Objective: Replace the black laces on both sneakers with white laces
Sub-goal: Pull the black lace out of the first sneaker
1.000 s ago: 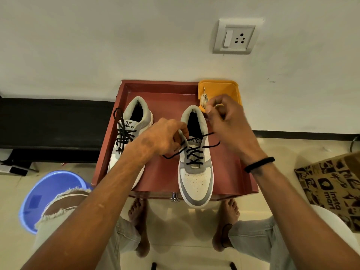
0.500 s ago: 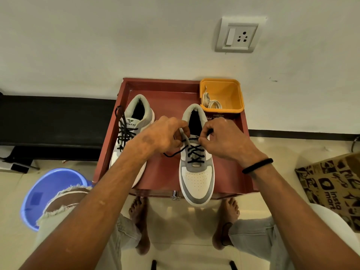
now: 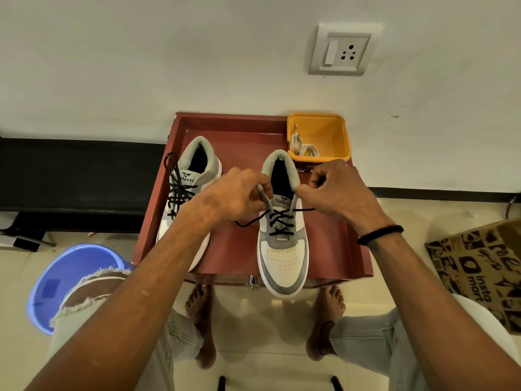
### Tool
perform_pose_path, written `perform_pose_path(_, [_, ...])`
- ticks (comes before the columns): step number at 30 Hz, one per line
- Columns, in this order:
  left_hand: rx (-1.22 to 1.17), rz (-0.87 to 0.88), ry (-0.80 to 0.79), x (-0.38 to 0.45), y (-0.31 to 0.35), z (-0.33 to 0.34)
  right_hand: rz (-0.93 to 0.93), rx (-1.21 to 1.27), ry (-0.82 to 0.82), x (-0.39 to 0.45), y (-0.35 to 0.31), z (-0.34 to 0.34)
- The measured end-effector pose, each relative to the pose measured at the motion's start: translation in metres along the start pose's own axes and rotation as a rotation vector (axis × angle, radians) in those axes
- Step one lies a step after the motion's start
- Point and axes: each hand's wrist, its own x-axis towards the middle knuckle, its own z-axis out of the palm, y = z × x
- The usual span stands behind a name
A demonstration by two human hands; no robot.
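I see the right sneaker [image 3: 282,227] on the red desk [image 3: 236,249], black lace [image 3: 277,220] half undone; left hand [image 3: 234,197] and right hand [image 3: 338,193] each grip its collar; white laces [image 3: 303,146] wait in the orange tub [image 3: 332,136] behind; left sneaker [image 3: 189,190] beside; blue bucket [image 3: 56,280] on the floor.

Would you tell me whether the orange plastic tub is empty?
Not empty: the orange plastic tub holds coiled white laces in its near-left corner.

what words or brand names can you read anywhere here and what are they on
"Velarre", last letters partly cut off: tongue of the left sneaker.
"Velarre", partly cut off: tongue of the right sneaker.
"insta mart": brown paper bag.
Small sticker on the red tray: too small to read.
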Motion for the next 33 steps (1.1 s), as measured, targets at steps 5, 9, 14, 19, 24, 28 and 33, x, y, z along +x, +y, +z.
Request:
perform_pose_path(5, [-0.112, -0.035, -0.147, -0.008, 0.016, -0.005, 0.059, -0.202, 0.084, 0.000, 0.004, 0.001])
perform_pose_path(9, [0.024, -0.068, -0.007, -0.002, 0.024, 0.008, 0.116, -0.333, -0.074, 0.000, 0.005, 0.006])
perform_pose_path(14, [0.087, -0.113, -0.001, 0.003, 0.037, 0.028, -0.070, -0.285, -0.125, 0.000, 0.006, 0.001])
perform_pose_path(19, [0.067, -0.146, 0.016, 0.005, 0.035, 0.029, -0.191, -0.241, -0.224, 0.001, 0.001, 0.007])
perform_pose_path(24, [-0.068, -0.195, 0.002, -0.003, 0.035, 0.009, -0.208, -0.236, -0.171, 0.004, 0.007, 0.008])
perform_pose_path(28, [-0.017, -0.220, 0.003, -0.007, 0.029, -0.002, -0.199, -0.226, -0.156, 0.005, 0.008, 0.009])
perform_pose_path(33, [0.399, -0.024, 0.316, -0.005, 0.035, 0.014, -0.217, -0.220, -0.150, 0.008, 0.007, 0.011])
